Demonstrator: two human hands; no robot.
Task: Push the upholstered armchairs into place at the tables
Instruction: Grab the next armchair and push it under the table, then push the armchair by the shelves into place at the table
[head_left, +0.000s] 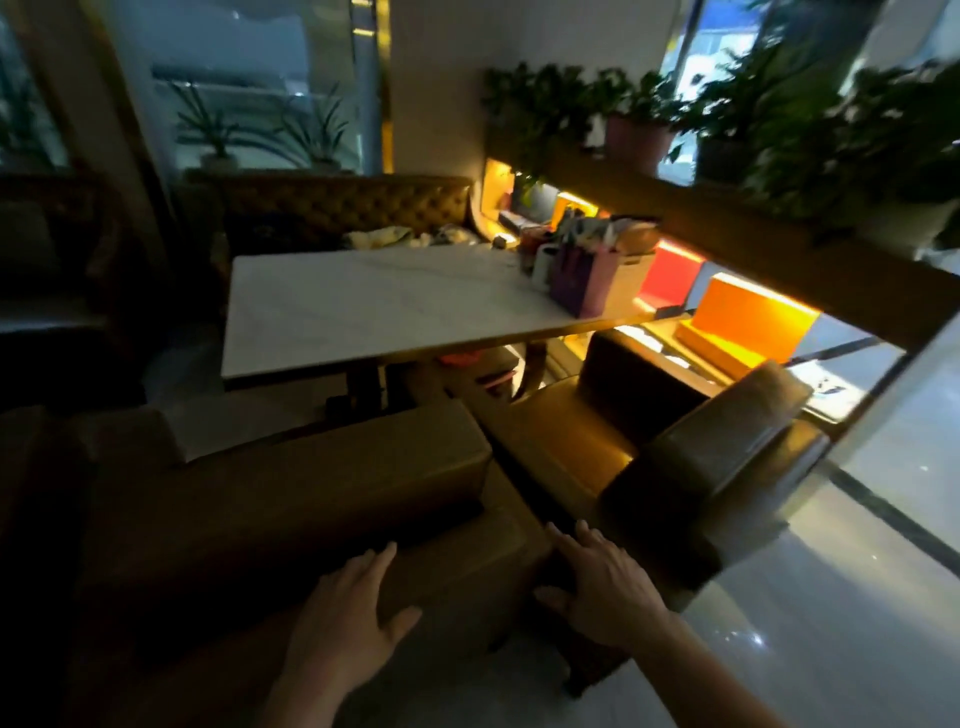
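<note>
Two brown upholstered armchairs stand side by side at the near edge of a white marble table (374, 306). The left armchair (291, 488) is in front of me, its back toward me. The right armchair (691, 467) is turned at an angle, its seat partly under the table. My left hand (348, 618) lies flat with fingers spread on the back of the left armchair. Fingers apart, my right hand (597, 582) rests on the dark back corner of the right armchair. Neither hand grips anything.
A tufted brown bench (353, 208) runs along the table's far side. A purple bag (582, 280) and holders sit on the table's right end. A wooden shelf with potted plants (753, 119) borders the right. Glossy floor (831, 623) lies at lower right.
</note>
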